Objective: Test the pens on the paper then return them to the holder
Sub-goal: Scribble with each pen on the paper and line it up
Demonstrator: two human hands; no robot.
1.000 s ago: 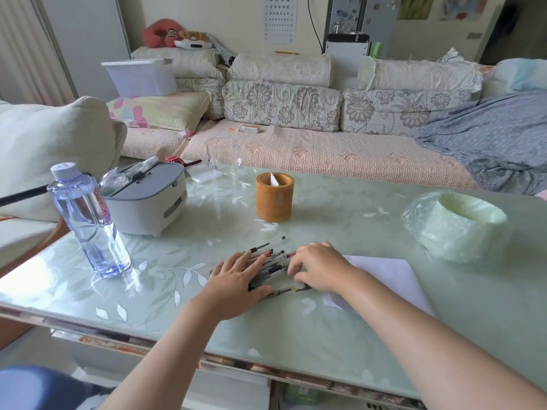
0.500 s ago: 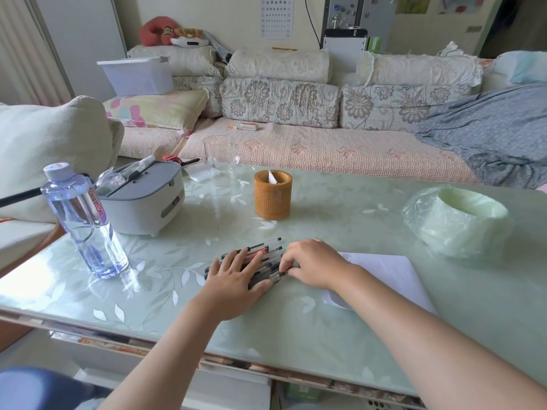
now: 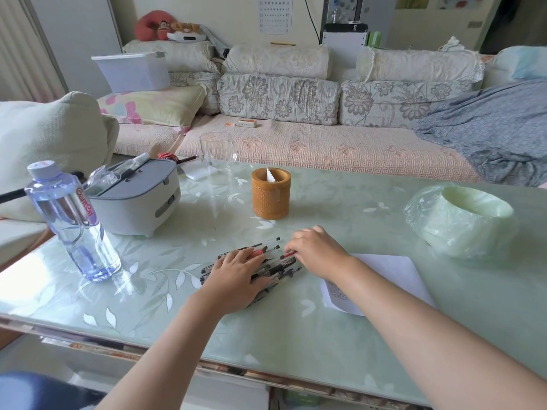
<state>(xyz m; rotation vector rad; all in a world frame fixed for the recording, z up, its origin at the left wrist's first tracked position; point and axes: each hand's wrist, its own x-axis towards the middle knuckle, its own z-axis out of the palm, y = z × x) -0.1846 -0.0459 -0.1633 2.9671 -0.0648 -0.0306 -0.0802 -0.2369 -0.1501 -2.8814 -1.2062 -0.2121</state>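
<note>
Pens (image 3: 275,266): loose bundle on the table (image 3: 325,335), nearer than the holder (image 3: 270,193), beside the paper (image 3: 393,267). Light, stiff, smooth, likely to roll; best taken mid-barrel. Left hand (image 3: 236,276) flat, pressing them down. Right hand (image 3: 316,253) curled at their ends; pinching or not, cannot tell. Bottle (image 3: 71,220) label: apparently "Ganten".

Soft daylight from the left, glare on the glass table (image 3: 44,291), wide-angle edge bending.

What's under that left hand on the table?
A row of pens lies under the left hand, ends sticking out. Their middles are covered, so the count is hidden.
</note>
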